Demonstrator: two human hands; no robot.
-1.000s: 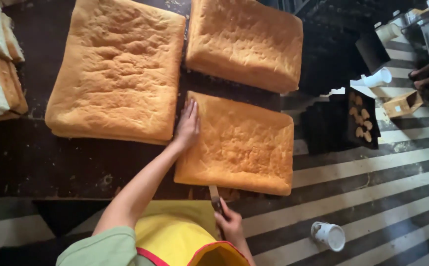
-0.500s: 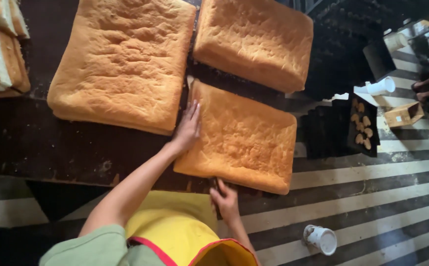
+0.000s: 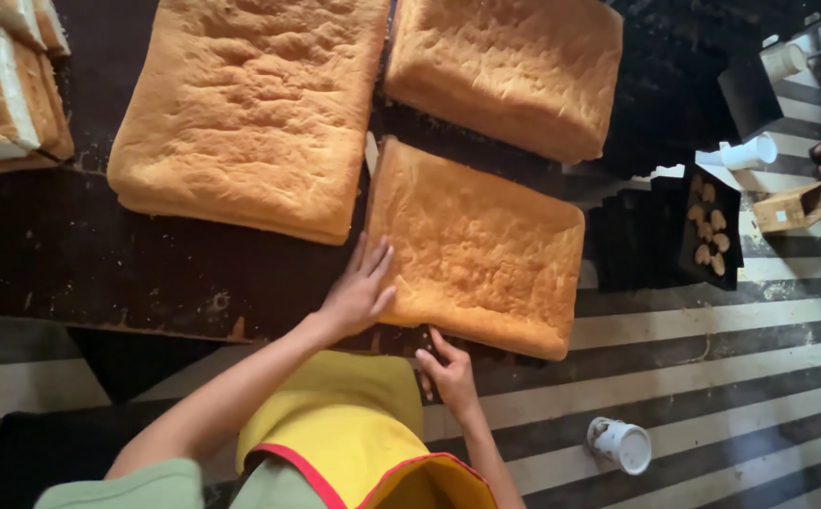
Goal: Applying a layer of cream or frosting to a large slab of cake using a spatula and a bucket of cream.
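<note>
Three big golden sponge slabs lay on a dark table (image 3: pixel 99 273), and the person's hands worked at the nearest one. That near cake slab (image 3: pixel 476 250) sat at about 4 o'clock from the middle of the table, its right corner hanging past the table edge over the striped floor (image 3: pixel 759 377). The left hand (image 3: pixel 359 294) rested flat on the slab's left edge at about 8 o'clock, fingers spread and touching the crust. The right hand (image 3: pixel 446 369) was at the slab's near edge at about 6 o'clock, fingers bunched together against the side of the cake; whether it gripped anything could not be told. A largest slab (image 3: pixel 250 113) lay at 10 o'clock from the near one, just beside it, and a third slab (image 3: pixel 505 71) lay at 12 o'clock, close above it. Stacked cake pieces with a white filling (image 3: pixel 5 90) sat at the far left, around 9 o'clock. A yellow apron (image 3: pixel 335 415) with red trim covered the person's front. On the floor a white cup (image 3: pixel 623 443) lay at 5 o'clock, and a black tray of small pastries (image 3: pixel 709 231) stood at 3 o'clock, with a small cardboard box (image 3: pixel 792 207) beyond it.
</note>
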